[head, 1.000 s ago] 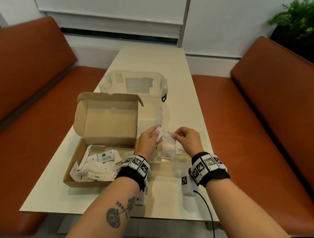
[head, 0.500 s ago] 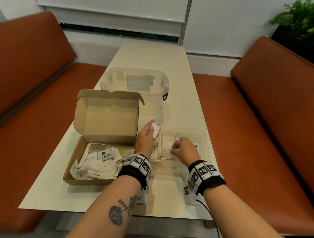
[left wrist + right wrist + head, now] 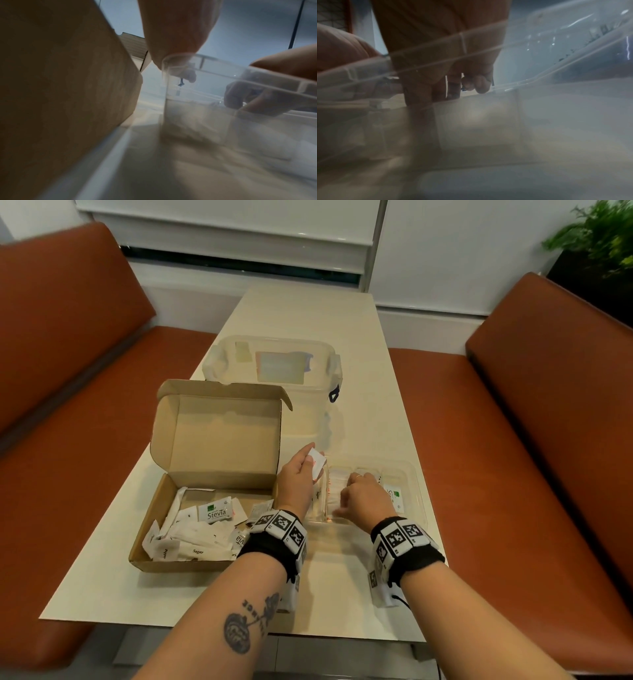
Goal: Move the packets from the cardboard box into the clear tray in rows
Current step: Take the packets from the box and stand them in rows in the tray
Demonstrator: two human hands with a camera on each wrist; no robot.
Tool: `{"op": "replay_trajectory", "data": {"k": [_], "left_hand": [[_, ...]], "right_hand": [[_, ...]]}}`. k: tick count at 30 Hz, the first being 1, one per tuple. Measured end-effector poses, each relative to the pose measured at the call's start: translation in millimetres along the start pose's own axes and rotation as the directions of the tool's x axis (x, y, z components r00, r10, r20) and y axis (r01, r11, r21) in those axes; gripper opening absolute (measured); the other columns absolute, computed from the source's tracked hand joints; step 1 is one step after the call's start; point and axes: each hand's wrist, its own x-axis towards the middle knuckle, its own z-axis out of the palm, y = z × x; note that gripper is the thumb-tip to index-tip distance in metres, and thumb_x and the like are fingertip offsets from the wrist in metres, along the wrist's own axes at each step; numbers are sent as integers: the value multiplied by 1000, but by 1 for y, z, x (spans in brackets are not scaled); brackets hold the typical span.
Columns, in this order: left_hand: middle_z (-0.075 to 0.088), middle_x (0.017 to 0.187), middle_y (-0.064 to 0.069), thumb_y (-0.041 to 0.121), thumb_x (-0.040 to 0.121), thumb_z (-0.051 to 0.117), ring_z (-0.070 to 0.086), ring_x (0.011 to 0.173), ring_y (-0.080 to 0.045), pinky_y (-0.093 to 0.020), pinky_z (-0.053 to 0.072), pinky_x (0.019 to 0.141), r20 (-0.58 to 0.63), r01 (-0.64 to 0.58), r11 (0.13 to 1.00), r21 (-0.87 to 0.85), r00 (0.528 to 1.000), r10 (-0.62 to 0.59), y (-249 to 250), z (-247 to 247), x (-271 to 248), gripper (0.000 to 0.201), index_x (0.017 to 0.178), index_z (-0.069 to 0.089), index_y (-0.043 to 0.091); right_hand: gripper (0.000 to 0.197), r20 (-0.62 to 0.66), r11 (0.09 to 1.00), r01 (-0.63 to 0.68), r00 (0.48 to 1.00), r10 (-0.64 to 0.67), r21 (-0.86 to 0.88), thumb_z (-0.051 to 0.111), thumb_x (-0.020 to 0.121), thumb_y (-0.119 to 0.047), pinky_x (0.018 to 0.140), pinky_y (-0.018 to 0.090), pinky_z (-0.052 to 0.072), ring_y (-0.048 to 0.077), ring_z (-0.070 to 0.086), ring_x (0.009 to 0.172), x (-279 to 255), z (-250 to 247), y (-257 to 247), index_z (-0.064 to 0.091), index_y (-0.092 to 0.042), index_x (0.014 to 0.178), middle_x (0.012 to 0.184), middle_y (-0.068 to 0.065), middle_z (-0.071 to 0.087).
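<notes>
I count one cardboard box [image 3: 209,491], lid flap standing open, plain brown board, with a loose heap of white paper packets [image 3: 191,534] inside; too jumbled for me to number, one printed "Stevia", another "Sugar". Just right of it sits one clear tray [image 3: 416,491], thin glossy plastic split into compartments, holding a few flat packets. My left hand [image 3: 296,477] pinches one small white packet [image 3: 317,465] above the tray's left edge. My right hand [image 3: 361,496] reaches into a middle compartment, fingers curled down onto the packets there; whether it grips one I cannot tell. Behind stands one clear lidded tub [image 3: 274,364] on the pale table [image 3: 363,419].
</notes>
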Motion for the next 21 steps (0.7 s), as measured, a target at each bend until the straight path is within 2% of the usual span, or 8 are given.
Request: {"op": "replay_trajectory", "data": {"k": [3,6,11,12,15,17,19,21], "left_hand": [[62,111,0,19,99,42,59,105,-23,-48,51,95,-3,-6,1000,28,1000,6,1,0,-1,33,126,62,25],[62,118,-4,18,99,42,58,109,-25,-48,49,97,-1,-10,999,51,1000,10,2,0,-2,34,127,61,23],[59,128,-7,17,100,41,55,115,-25,-44,47,100,25,-37,992,121,999,34,7,0,-7,35,129,59,22],[59,129,-7,17,100,41,54,116,-24,-43,46,101,32,-43,990,137,999,39,8,0,-8,35,129,59,23],[60,129,-6,17,101,40,54,116,-24,-39,45,101,59,-50,988,147,997,41,13,1,-12,35,129,59,22],[62,128,-5,16,101,40,55,115,-24,-35,46,98,105,-51,989,141,994,36,14,1,-13,35,129,58,23],[59,132,-2,16,101,40,53,118,-19,-29,42,100,169,-60,988,146,985,35,15,1,-15,35,131,56,25],[54,136,-1,17,101,40,50,120,-13,-29,38,105,232,-73,984,161,972,34,16,2,-15,38,135,52,27]], "right_hand": [[29,-4,1000,-5,1000,4,-4,68,79,-45,78,27,38,18,42,106,1,2,1,73,-17,85,99,-1,60],[27,-38,1000,-7,999,8,2,70,77,-45,74,27,39,17,44,102,0,1,2,68,-18,79,90,-2,62],[27,-45,1000,-14,999,15,26,73,75,-43,72,28,41,16,45,96,1,0,2,61,-19,77,76,-6,53],[27,-41,999,-21,999,22,27,73,75,-43,72,29,41,16,45,95,1,0,2,61,-19,76,75,-7,51],[27,-15,999,-32,999,32,41,73,76,-42,72,29,41,17,46,94,2,0,1,60,-18,76,83,-1,60],[26,-47,993,-41,998,47,113,70,78,-41,70,28,42,18,50,90,1,-1,1,59,-17,78,85,1,60],[22,-170,959,-37,981,88,283,64,85,-36,71,27,42,18,53,88,1,-5,0,59,-16,92,91,1,59],[30,-291,913,22,951,106,407,55,91,-25,81,24,40,18,55,99,0,-15,-2,53,-18,120,110,2,59]]}}
